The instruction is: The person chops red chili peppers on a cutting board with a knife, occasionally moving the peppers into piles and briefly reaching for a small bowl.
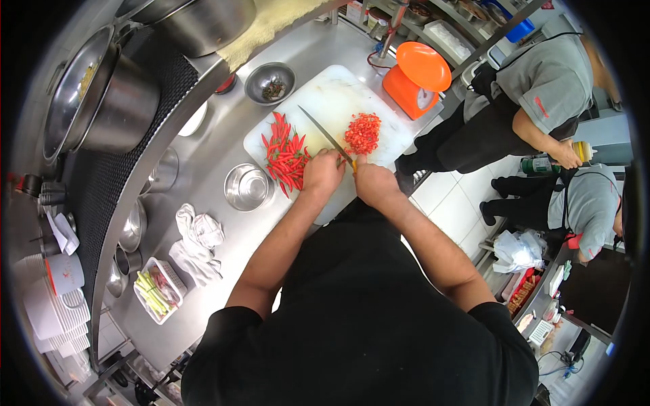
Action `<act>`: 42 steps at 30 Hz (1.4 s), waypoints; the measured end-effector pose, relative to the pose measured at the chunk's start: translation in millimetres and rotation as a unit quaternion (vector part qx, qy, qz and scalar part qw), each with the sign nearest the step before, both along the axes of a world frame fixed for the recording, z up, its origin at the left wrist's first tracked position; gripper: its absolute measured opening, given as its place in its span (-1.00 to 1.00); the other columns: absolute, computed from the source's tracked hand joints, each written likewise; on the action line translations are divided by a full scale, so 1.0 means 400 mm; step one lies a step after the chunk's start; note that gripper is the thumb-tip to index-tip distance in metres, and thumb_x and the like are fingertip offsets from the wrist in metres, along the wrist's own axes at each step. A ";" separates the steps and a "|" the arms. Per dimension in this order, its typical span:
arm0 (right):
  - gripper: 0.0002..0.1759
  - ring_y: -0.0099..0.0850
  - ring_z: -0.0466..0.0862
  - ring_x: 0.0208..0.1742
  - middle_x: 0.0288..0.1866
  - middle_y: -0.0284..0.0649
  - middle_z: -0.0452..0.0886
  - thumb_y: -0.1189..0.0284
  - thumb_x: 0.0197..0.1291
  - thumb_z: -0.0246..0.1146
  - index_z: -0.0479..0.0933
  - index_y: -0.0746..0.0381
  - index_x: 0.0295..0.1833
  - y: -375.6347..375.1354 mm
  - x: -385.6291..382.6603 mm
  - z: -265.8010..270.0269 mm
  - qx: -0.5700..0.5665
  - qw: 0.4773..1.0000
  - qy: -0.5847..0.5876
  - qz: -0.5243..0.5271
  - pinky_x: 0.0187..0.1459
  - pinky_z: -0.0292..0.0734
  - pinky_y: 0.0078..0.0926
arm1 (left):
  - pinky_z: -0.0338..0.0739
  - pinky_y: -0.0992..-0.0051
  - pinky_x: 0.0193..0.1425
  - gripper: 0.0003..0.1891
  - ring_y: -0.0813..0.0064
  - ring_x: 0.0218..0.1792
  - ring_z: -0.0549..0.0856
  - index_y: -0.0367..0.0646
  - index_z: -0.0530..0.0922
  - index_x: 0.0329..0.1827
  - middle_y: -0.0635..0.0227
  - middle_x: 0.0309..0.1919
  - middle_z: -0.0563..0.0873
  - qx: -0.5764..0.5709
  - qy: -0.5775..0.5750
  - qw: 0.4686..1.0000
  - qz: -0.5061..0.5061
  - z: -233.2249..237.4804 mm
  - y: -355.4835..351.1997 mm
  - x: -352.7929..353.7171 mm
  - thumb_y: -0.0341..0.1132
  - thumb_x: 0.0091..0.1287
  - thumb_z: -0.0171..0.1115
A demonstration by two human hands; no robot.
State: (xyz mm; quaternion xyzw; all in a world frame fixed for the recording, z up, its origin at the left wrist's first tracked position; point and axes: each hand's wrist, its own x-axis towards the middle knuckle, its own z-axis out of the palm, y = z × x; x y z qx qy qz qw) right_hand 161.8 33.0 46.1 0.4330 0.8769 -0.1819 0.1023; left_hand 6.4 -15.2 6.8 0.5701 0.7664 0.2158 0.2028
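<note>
On a white cutting board (338, 84) lies a heap of whole red chillies (284, 154) at the left and a pile of chopped red chilli (363, 133) at the right. My right hand (374, 181) is closed on the yellow handle of a knife (326, 134), whose long blade points up and left between the two piles. My left hand (323, 170) is beside the whole chillies, near the blade, with its fingers drawn together. What its fingertips hold, if anything, is too small to tell.
Steel bowls (271, 84) (248, 187) flank the board. An orange scale (414, 80) stands behind its right corner. A cloth (198, 243) and a white basket (160, 291) with green stalks lie left. Two people (514, 101) (582, 203) stand at the right.
</note>
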 end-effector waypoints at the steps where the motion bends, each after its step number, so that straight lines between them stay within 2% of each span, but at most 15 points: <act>1: -0.70 0.00 0.86 -0.20 -0.26 0.06 0.81 0.36 0.48 0.17 0.42 0.37 0.12 -0.001 0.002 0.000 0.002 1.000 -0.001 0.000 -0.15 0.77 -0.05 | 0.72 0.05 0.05 -0.74 -0.02 -0.08 0.81 -0.24 0.72 -0.05 0.04 -0.13 0.77 0.001 0.000 1.000 0.000 0.001 0.000 0.000 -0.25 0.33 0.46; 11: -0.74 0.00 0.86 -0.21 -0.25 0.07 0.81 0.39 0.47 0.16 0.43 0.35 0.10 0.008 0.008 0.040 0.002 1.000 -0.027 0.013 -0.16 0.76 -0.05 | 0.70 0.01 0.02 -0.89 -0.06 -0.10 0.79 -0.16 0.75 -0.12 0.05 -0.14 0.77 0.021 -0.016 1.000 -0.008 -0.031 0.000 -0.008 -0.37 0.41 0.32; 15: -0.76 0.01 0.86 -0.21 -0.26 0.07 0.80 0.41 0.46 0.16 0.42 0.33 0.09 0.007 0.011 0.050 -0.002 1.000 -0.025 0.011 -0.17 0.76 -0.04 | 0.70 0.04 0.01 -0.88 -0.04 -0.13 0.79 -0.15 0.78 -0.13 0.10 -0.15 0.79 0.035 -0.013 0.999 -0.020 -0.054 0.004 -0.017 -0.36 0.37 0.35; 20: -0.78 0.03 0.86 -0.20 -0.26 0.08 0.80 0.41 0.47 0.16 0.43 0.32 0.07 0.011 -0.004 -0.040 0.005 1.000 -0.010 -0.009 -0.15 0.75 -0.02 | 0.69 0.03 -0.01 -0.88 -0.06 -0.14 0.78 -0.14 0.78 -0.13 0.14 -0.17 0.77 0.042 -0.008 0.998 -0.040 -0.051 0.003 -0.022 -0.38 0.38 0.33; 23: -0.78 0.04 0.85 -0.19 -0.25 0.09 0.80 0.41 0.48 0.15 0.42 0.33 0.08 0.024 -0.009 -0.033 0.004 1.000 0.023 0.000 -0.14 0.75 -0.01 | 0.69 0.04 -0.01 -0.88 -0.06 -0.14 0.78 -0.13 0.78 -0.13 0.14 -0.17 0.77 0.029 0.008 0.999 -0.045 -0.045 0.003 -0.019 -0.38 0.39 0.32; 28: -0.75 0.05 0.85 -0.18 -0.23 0.12 0.80 0.37 0.50 0.17 0.43 0.33 0.10 0.005 -0.006 0.020 -0.013 1.000 -0.002 0.003 -0.12 0.74 0.00 | 0.69 0.03 -0.02 -0.88 -0.06 -0.15 0.78 -0.13 0.78 -0.14 0.13 -0.15 0.78 0.034 0.003 0.998 -0.048 -0.056 0.000 -0.024 -0.37 0.40 0.30; 32: -0.72 0.06 0.85 -0.16 -0.23 0.11 0.80 0.33 0.51 0.18 0.44 0.33 0.10 0.009 -0.007 -0.029 -0.025 1.000 -0.001 -0.015 -0.10 0.74 0.01 | 0.69 0.04 -0.03 -0.87 -0.05 -0.15 0.78 -0.14 0.78 -0.16 0.14 -0.14 0.79 0.026 0.013 0.998 -0.060 -0.036 0.003 -0.026 -0.37 0.41 0.29; 38: -0.69 0.07 0.84 -0.14 -0.21 0.11 0.80 0.31 0.50 0.20 0.42 0.33 0.11 0.028 -0.005 0.020 -0.030 1.000 0.003 0.000 -0.07 0.74 0.03 | 0.69 0.03 -0.05 -0.89 -0.04 -0.17 0.78 -0.14 0.77 -0.17 0.15 -0.18 0.78 0.057 -0.001 0.997 -0.058 -0.058 0.000 -0.027 -0.38 0.40 0.29; 42: -0.69 0.06 0.84 -0.13 -0.21 0.10 0.80 0.30 0.50 0.21 0.43 0.33 0.11 0.010 -0.002 -0.019 -0.036 0.999 0.008 -0.020 -0.06 0.74 0.02 | 0.69 0.03 -0.06 -0.89 -0.03 -0.18 0.79 -0.13 0.77 -0.17 0.15 -0.19 0.77 0.041 0.012 0.998 -0.053 -0.055 -0.001 -0.024 -0.37 0.40 0.30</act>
